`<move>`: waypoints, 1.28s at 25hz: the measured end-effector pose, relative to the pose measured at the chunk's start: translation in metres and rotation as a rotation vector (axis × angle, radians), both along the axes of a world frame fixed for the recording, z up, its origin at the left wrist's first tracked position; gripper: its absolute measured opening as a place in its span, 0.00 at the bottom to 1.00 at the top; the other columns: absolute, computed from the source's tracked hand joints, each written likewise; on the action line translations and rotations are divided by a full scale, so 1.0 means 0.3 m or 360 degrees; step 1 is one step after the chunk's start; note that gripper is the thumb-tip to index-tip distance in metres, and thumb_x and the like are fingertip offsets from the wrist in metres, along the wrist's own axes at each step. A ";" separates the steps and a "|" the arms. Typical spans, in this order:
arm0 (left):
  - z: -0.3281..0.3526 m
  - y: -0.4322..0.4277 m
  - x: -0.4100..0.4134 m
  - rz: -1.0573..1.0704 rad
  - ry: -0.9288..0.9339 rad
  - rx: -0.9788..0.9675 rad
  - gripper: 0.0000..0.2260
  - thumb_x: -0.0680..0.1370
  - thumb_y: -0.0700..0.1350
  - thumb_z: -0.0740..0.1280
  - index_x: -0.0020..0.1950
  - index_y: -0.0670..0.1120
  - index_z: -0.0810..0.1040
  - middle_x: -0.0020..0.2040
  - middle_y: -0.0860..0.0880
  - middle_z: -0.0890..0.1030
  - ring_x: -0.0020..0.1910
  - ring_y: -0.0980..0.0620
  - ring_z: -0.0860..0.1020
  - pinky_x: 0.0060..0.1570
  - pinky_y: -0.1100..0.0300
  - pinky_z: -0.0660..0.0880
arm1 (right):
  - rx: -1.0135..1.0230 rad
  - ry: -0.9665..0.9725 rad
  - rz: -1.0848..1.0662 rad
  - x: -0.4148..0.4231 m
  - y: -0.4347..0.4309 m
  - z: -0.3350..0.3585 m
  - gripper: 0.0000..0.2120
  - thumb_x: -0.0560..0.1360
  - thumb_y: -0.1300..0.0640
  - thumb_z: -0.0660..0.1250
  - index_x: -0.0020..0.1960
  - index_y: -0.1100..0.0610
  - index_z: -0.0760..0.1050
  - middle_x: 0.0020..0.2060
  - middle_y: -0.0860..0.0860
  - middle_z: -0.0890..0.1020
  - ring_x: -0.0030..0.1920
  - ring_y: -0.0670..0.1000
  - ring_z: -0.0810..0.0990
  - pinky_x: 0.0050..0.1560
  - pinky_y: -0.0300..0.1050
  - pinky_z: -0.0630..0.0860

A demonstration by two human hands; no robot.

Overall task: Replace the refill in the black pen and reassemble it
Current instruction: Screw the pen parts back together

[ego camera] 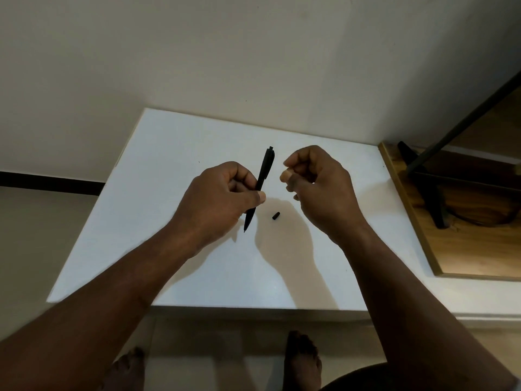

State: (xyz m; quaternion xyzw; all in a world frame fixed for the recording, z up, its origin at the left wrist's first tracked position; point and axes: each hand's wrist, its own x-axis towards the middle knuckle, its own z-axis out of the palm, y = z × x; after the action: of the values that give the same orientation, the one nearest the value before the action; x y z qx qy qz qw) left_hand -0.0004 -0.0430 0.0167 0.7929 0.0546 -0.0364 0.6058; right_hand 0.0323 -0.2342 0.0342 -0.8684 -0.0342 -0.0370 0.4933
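Observation:
My left hand grips the black pen around its middle, above the white table. The pen stands steeply, clicker end pointing away from me and a thin tip pointing down toward the table. A small black pen piece lies loose on the table, just right of the pen's lower end. My right hand hovers to the right of the pen with its fingers curled and thumb against the fingertips; whether something tiny is pinched there I cannot tell.
A wooden board with a dark metal frame stands at the table's right edge. Behind the table is a plain wall. My bare feet are on the floor below the near edge.

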 end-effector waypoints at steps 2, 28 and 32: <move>-0.001 -0.001 0.000 -0.0002 -0.0010 0.0045 0.07 0.73 0.48 0.78 0.43 0.53 0.81 0.33 0.54 0.84 0.31 0.61 0.80 0.38 0.58 0.72 | 0.0286 0.0115 0.0005 -0.003 0.001 0.021 0.08 0.80 0.61 0.70 0.53 0.49 0.83 0.43 0.48 0.88 0.42 0.44 0.85 0.41 0.36 0.78; -0.011 -0.010 -0.005 -0.0097 -0.0097 0.0298 0.08 0.73 0.50 0.79 0.43 0.55 0.81 0.39 0.59 0.86 0.35 0.60 0.83 0.34 0.64 0.72 | 0.0798 0.0404 0.0120 0.003 -0.020 0.042 0.04 0.80 0.57 0.73 0.51 0.51 0.87 0.49 0.48 0.89 0.46 0.46 0.87 0.45 0.40 0.79; -0.007 -0.011 -0.004 -0.0097 -0.0100 0.0319 0.08 0.73 0.50 0.79 0.43 0.55 0.81 0.39 0.59 0.86 0.35 0.59 0.83 0.32 0.65 0.72 | 0.0793 0.0398 0.0130 0.004 -0.021 0.042 0.04 0.80 0.57 0.73 0.51 0.51 0.87 0.49 0.48 0.89 0.46 0.46 0.87 0.45 0.39 0.79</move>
State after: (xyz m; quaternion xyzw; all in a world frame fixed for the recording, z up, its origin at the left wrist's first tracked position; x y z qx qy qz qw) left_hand -0.0017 -0.0463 0.0145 0.8515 0.0148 -0.0242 0.5236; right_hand 0.0335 -0.2405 0.0469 -0.7160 0.0021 0.0831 0.6931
